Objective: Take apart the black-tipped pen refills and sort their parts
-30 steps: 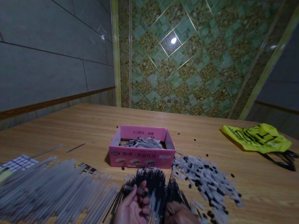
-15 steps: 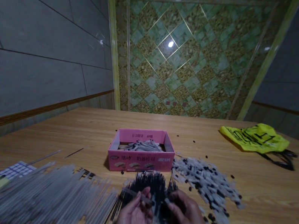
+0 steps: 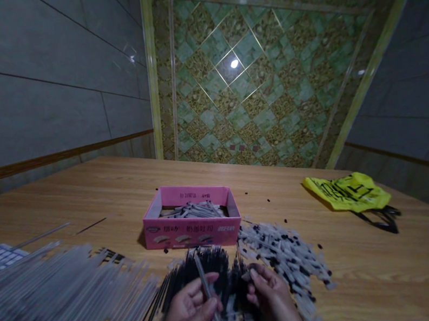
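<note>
The left hand (image 3: 185, 318) has its fingers (image 3: 205, 300) closed around a thin pen tube (image 3: 202, 277), held just above the desk (image 3: 382, 275) over a heap of black refills (image 3: 215, 262). The tube's long axis runs away from the person. Its far end points toward the pink box (image 3: 191, 233) and leans slightly left. The right hand (image 3: 277, 303) is just beside it, fingertips drawn together over the refills; whether they grip anything cannot be told. Clear tubes (image 3: 56, 296) lie spread to the left, small caps (image 3: 285, 252) are piled to the right, and a yellow bag (image 3: 345, 193) lies well apart.
</note>
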`<move>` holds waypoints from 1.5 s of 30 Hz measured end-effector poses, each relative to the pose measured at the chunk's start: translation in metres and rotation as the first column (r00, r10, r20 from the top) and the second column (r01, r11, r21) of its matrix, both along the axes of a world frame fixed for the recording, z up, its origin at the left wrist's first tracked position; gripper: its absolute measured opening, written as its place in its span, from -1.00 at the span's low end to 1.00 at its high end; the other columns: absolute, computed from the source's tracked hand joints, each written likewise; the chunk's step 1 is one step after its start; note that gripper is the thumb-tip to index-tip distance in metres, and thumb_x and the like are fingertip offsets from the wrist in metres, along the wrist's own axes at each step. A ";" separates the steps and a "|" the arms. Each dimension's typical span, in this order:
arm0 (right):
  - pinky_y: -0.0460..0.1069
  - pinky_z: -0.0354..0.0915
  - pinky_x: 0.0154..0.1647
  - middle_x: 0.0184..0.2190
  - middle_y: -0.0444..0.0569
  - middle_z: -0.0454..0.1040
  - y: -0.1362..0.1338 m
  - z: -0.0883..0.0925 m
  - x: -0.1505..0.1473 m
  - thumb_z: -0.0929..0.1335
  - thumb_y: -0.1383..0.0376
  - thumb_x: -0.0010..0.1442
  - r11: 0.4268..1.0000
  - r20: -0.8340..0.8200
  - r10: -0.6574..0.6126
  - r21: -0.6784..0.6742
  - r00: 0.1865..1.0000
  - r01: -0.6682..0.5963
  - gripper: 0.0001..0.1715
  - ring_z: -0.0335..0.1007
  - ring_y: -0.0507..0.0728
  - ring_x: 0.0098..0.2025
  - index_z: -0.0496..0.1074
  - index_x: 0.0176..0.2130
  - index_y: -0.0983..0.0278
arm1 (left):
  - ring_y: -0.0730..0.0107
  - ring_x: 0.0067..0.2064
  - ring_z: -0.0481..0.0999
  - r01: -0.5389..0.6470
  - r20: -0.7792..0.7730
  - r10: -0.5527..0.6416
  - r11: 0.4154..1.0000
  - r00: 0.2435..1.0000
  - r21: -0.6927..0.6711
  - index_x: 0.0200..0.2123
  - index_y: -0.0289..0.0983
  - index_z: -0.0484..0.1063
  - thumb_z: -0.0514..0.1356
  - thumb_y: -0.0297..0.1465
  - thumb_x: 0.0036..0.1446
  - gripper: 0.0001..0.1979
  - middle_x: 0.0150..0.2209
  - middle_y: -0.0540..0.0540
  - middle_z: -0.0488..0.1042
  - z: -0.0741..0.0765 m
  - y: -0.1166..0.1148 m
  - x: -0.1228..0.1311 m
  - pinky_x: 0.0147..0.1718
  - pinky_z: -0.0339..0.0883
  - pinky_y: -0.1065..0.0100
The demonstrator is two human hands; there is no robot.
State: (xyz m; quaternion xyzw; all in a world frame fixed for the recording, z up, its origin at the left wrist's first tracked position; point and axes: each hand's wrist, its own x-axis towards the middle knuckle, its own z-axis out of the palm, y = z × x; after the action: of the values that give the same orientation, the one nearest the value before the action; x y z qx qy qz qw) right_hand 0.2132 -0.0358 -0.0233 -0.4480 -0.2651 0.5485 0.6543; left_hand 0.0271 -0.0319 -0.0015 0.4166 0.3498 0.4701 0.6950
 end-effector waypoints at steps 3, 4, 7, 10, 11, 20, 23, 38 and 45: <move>-0.21 0.27 -0.62 -0.56 -0.18 0.45 0.001 -0.002 0.001 0.54 0.17 -0.18 0.999 -0.045 -0.035 -0.033 0.998 0.033 -0.59 0.26 -0.11 -0.63 0.40 -0.38 0.33 | 0.45 -0.53 0.35 0.162 -0.041 -0.164 0.986 0.986 -0.047 -0.22 -0.40 0.51 0.31 -0.23 -0.12 -0.59 -0.58 -0.11 0.47 -0.004 -0.001 -0.001 -0.55 0.12 0.45; -0.21 0.27 -0.62 -0.57 -0.18 0.44 0.001 -0.002 0.000 0.53 0.17 -0.17 0.999 -0.054 -0.029 -0.029 0.998 0.028 -0.60 0.26 -0.11 -0.63 0.40 -0.39 0.34 | 0.47 -0.56 0.32 0.252 -0.048 -0.255 0.965 0.966 -0.068 -0.26 -0.40 0.52 0.31 -0.19 -0.13 -0.58 -0.59 -0.11 0.46 -0.006 -0.001 -0.002 -0.58 0.08 0.46; -0.20 0.28 -0.59 -0.56 -0.17 0.44 -0.001 0.000 -0.001 0.52 0.17 -0.14 1.000 -0.086 -0.003 -0.014 0.996 0.002 -0.62 0.29 -0.11 -0.60 0.42 -0.39 0.35 | 0.54 -0.63 0.24 0.501 -0.083 -0.508 0.861 0.857 -0.090 -0.28 -0.39 0.52 0.29 -0.07 -0.18 -0.49 -0.58 -0.11 0.46 -0.012 -0.001 -0.004 -0.65 -0.06 0.46; -0.20 0.29 -0.58 -0.57 -0.17 0.43 -0.003 0.007 -0.002 0.53 0.18 -0.15 1.000 -0.089 0.015 -0.016 0.996 -0.017 -0.63 0.30 -0.10 -0.58 0.43 -0.38 0.35 | 0.58 -0.66 0.17 0.576 -0.106 -0.581 0.814 0.807 -0.077 -0.26 -0.38 0.53 0.27 -0.04 -0.19 -0.45 -0.57 -0.09 0.45 -0.015 -0.001 -0.005 -0.68 -0.14 0.45; -0.20 0.29 -0.59 -0.58 -0.18 0.43 -0.004 0.008 -0.002 0.53 0.19 -0.16 1.000 -0.080 0.020 -0.015 0.997 -0.021 -0.62 0.30 -0.09 -0.59 0.44 -0.37 0.35 | 0.59 -0.67 0.15 0.572 -0.104 -0.577 0.817 0.810 -0.077 -0.26 -0.38 0.53 0.27 -0.04 -0.19 -0.45 -0.59 -0.08 0.44 -0.016 -0.001 -0.005 -0.68 -0.17 0.45; -0.19 0.25 -0.63 -0.61 -0.15 0.42 -0.006 0.002 -0.004 0.48 0.22 -0.04 0.993 0.013 0.109 0.055 0.994 -0.109 -0.61 0.29 -0.08 -0.61 0.45 -0.21 0.38 | 0.59 -0.69 0.11 0.560 -0.049 -0.565 0.824 0.823 -0.089 -0.33 -0.38 0.55 0.29 -0.09 -0.20 -0.53 -0.63 -0.06 0.41 -0.016 -0.001 -0.004 -0.68 -0.16 0.44; -0.20 0.22 -0.65 -0.62 -0.14 0.42 -0.007 0.003 -0.005 0.48 0.22 -0.04 0.988 0.053 0.133 0.068 0.990 -0.136 -0.61 0.27 -0.08 -0.64 0.46 -0.23 0.39 | 0.59 -0.69 0.10 0.548 -0.043 -0.553 0.832 0.832 -0.092 -0.33 -0.36 0.55 0.28 -0.11 -0.17 -0.56 -0.64 -0.06 0.41 -0.016 0.000 -0.004 -0.68 -0.15 0.44; -0.15 0.18 -0.56 -0.59 -0.11 0.45 -0.008 0.012 0.016 0.53 0.28 -0.15 0.953 0.138 0.253 0.133 0.957 -0.271 -0.67 0.30 -0.03 -0.58 0.49 -0.35 0.37 | 0.60 -0.69 0.12 0.550 -0.178 -0.559 0.829 0.810 -0.104 -0.41 -0.34 0.54 0.32 -0.05 -0.28 -0.52 -0.64 -0.03 0.41 -0.014 -0.004 -0.001 -0.70 -0.20 0.42; -0.17 0.10 -0.61 -0.66 -0.14 0.40 -0.007 0.014 0.013 0.52 0.24 -0.15 0.946 0.177 0.268 0.140 0.947 -0.294 -0.71 0.24 -0.07 -0.65 0.48 -0.42 0.37 | 0.59 -0.69 0.07 0.574 -0.131 -0.588 0.809 0.799 -0.130 -0.45 -0.36 0.55 0.33 -0.04 -0.32 -0.51 -0.69 0.02 0.32 -0.017 -0.003 0.000 -0.68 -0.19 0.41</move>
State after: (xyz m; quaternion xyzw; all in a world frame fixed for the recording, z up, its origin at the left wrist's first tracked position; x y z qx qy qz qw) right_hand 0.2266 -0.0428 -0.0098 -0.3912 -0.4209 0.5760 0.5814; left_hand 0.0267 -0.0349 -0.0188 0.5115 0.2808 0.1833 0.7912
